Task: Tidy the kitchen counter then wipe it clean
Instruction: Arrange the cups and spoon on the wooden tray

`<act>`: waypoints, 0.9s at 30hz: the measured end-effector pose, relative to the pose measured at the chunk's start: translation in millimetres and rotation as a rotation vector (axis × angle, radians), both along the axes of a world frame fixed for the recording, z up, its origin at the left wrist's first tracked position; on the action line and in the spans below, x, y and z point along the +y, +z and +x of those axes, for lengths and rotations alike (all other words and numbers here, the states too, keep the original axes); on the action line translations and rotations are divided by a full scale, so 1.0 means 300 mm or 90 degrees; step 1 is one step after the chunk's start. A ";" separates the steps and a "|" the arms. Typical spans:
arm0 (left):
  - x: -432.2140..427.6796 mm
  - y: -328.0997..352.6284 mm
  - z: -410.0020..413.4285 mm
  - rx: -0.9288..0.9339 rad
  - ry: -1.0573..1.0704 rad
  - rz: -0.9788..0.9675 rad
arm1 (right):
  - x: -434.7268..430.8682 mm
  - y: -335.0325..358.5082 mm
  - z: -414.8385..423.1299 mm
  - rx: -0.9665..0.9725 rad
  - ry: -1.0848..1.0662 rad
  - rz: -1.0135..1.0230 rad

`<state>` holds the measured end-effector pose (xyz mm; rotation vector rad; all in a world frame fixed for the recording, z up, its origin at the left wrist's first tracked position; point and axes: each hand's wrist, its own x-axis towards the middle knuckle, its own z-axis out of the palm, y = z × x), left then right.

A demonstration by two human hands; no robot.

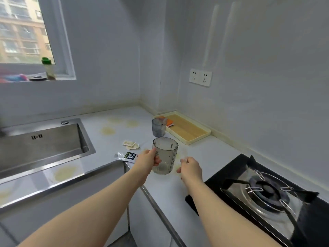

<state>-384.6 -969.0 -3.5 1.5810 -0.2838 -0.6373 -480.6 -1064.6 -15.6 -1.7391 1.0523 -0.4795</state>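
Wide view first: the bench (204, 154) runs from the sink (44, 150) on the left to the stove (267, 189) on the right, with yellowish stains (107, 130) across it. In the far corner sits the tray (188, 128), ahead and to the right of both hands. The left grip (147, 160) is wrapped round the smoky grey cup (166, 154), upright, mouth up. Whether its base touches the bench, I cannot tell. The right grip (191, 166) hovers just beside the cup, fingers loosely curled, nothing visible in it. If the tray is the target, the line there looks open but for a second cup (158, 127) standing at its near-left edge. Pass right of it, I'd say. The stove edge is close on the right. Left of the cup lie a dark sachet (127, 156) and pale sachets (130, 144), still to be tidied.
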 end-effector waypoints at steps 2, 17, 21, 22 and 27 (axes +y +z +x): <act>-0.011 -0.008 0.078 0.003 0.027 -0.004 | -0.031 -0.012 0.085 0.003 0.016 0.003; -0.168 -0.035 0.584 -0.026 0.211 0.072 | -0.263 -0.122 0.618 0.102 0.112 0.048; -0.196 -0.087 0.731 -0.020 0.209 0.081 | -0.287 -0.182 0.744 0.089 0.133 0.079; -0.206 -0.104 0.770 -0.019 0.199 0.086 | -0.292 -0.196 0.779 0.088 0.127 0.084; -0.261 -0.177 0.936 0.000 0.139 0.103 | -0.315 -0.242 0.944 0.130 0.084 0.099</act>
